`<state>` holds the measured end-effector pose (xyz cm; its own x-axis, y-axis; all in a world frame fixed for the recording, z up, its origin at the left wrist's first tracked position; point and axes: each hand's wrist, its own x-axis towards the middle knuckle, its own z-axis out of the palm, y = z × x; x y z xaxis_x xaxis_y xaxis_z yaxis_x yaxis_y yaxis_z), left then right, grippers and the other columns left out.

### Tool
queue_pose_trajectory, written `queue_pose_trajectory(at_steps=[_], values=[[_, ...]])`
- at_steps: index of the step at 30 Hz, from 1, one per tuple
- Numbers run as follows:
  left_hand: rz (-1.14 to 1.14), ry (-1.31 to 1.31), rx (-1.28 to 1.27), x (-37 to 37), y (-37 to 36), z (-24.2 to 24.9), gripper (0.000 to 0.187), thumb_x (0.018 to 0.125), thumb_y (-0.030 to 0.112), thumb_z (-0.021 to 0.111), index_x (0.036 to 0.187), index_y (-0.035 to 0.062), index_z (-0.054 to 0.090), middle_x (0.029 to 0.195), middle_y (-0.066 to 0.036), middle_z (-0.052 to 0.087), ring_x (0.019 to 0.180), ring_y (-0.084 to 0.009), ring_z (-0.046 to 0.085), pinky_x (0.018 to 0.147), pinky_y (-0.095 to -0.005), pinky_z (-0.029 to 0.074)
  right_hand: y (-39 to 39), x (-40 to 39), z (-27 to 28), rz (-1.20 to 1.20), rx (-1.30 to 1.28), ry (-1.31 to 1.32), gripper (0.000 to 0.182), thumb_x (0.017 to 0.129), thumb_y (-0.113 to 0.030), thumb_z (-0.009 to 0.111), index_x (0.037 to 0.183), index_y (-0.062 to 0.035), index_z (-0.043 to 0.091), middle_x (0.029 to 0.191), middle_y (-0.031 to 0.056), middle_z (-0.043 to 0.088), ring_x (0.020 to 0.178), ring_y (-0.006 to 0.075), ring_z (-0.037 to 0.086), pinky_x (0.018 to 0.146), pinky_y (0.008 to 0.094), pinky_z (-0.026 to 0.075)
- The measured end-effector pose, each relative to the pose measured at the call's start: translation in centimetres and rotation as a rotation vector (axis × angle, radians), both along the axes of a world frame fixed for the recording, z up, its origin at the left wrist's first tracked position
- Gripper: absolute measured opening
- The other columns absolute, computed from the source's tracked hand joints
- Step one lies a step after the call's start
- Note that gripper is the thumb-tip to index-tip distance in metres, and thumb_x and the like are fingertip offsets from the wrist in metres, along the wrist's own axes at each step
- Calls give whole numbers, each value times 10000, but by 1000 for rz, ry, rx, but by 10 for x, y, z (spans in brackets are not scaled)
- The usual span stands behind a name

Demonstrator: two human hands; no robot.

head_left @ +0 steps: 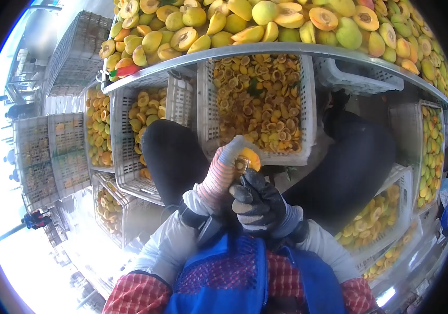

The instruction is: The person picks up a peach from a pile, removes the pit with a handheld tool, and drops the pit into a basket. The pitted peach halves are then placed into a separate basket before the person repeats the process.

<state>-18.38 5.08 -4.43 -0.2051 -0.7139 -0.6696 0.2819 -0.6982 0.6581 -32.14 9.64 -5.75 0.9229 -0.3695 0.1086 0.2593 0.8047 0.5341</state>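
Note:
My left hand [219, 175], in a striped knit glove, is closed around a peach half [253, 158] with its cut side showing. My right hand [261, 206], in a dark coated glove, grips a small metal pitting tool [242, 165], whose tip is at the peach flesh. Most of the tool's handle is hidden by the fingers. Both hands meet over my lap, just in front of a white crate [308, 104] filled with small brownish-yellow fruit scraps.
A metal-edged table [208, 54] heaped with halved peaches [184, 38] spans the front. A red and green object [124, 71] lies at its left corner. Peach-filled crates [124, 152] stand left, others [407, 193] right. Stacked crates [80, 52] rise far left. My knees flank the scrap crate.

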Motion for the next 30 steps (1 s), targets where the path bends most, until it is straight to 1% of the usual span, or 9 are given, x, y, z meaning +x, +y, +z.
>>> queue_pose_trajectory(at_steps=[7, 9, 12, 13, 15, 17, 20, 24, 30], values=[[511, 242, 242, -14, 1, 5, 369, 917, 419, 528, 905, 62, 618, 780, -49, 619, 731, -174, 603, 674, -277, 493, -13, 1, 2, -211, -67, -278, 468, 960, -511, 396, 860, -65, 498, 572, 7, 426, 391, 77, 400, 335, 243, 358], [367, -269, -136, 8, 5, 16, 360, 945, 395, 492, 902, 60, 616, 823, -28, 596, 784, -128, 552, 747, -262, 452, -12, -1, -9, -241, 23, -240, 450, 955, -506, 417, 856, -74, 492, 579, 5, 455, 396, 81, 446, 364, 262, 395], [569, -708, -523, 74, -10, 35, 397, 965, 391, 456, 983, 33, 628, 882, -44, 613, 823, -134, 564, 753, -266, 462, 4, -2, -17, -221, 44, -73, 465, 967, -501, 384, 943, -59, 526, 583, 6, 423, 421, 84, 401, 346, 243, 350], [519, -808, -609, 121, -15, 21, 353, 937, 364, 539, 1029, 35, 626, 895, -72, 616, 858, -169, 580, 782, -293, 477, 1, -2, -16, -237, -3, -55, 468, 970, -497, 375, 969, -55, 529, 585, 8, 412, 422, 82, 378, 334, 230, 331], [-27, -1811, -554, 186, -23, 14, 282, 874, 244, 644, 1086, 59, 628, 954, -147, 631, 906, -261, 596, 827, -316, 472, -8, -5, -11, -254, -103, 17, 465, 977, -495, 358, 959, -67, 540, 577, -6, 388, 408, 70, 346, 329, 216, 302], [-95, -1829, -570, 172, -44, 35, 249, 856, 215, 655, 1044, 51, 649, 938, -132, 648, 870, -270, 616, 790, -350, 478, -7, 0, -23, -199, -42, 143, 463, 974, -499, 363, 937, -72, 537, 573, -16, 379, 402, 67, 338, 333, 216, 301], [41, -1352, -800, 92, -106, 74, 245, 839, 229, 665, 998, 42, 663, 893, -138, 652, 823, -297, 633, 757, -388, 480, -13, -1, -10, -164, -242, 444, 463, 955, -526, 394, 875, -92, 533, 555, -23, 386, 384, 77, 336, 334, 228, 279], [-704, -1854, -369, 36, -209, 69, 590, 825, 566, 558, 1078, 37, 612, 960, -188, 660, 939, -345, 624, 806, -408, 476, -22, -2, -14, -148, -260, 750, 459, 945, -544, 405, 834, -115, 526, 528, -21, 380, 362, 82, 316, 331, 237, 272], [-893, -1765, -750, 53, -246, 41, 329, 818, 388, 613, 934, 81, 628, 913, -125, 662, 850, -306, 639, 727, -397, 499, -36, -7, -20, -71, -155, 975, 468, 920, -580, 429, 845, -129, 528, 516, -29, 379, 347, 88, 304, 328, 232, 251]])
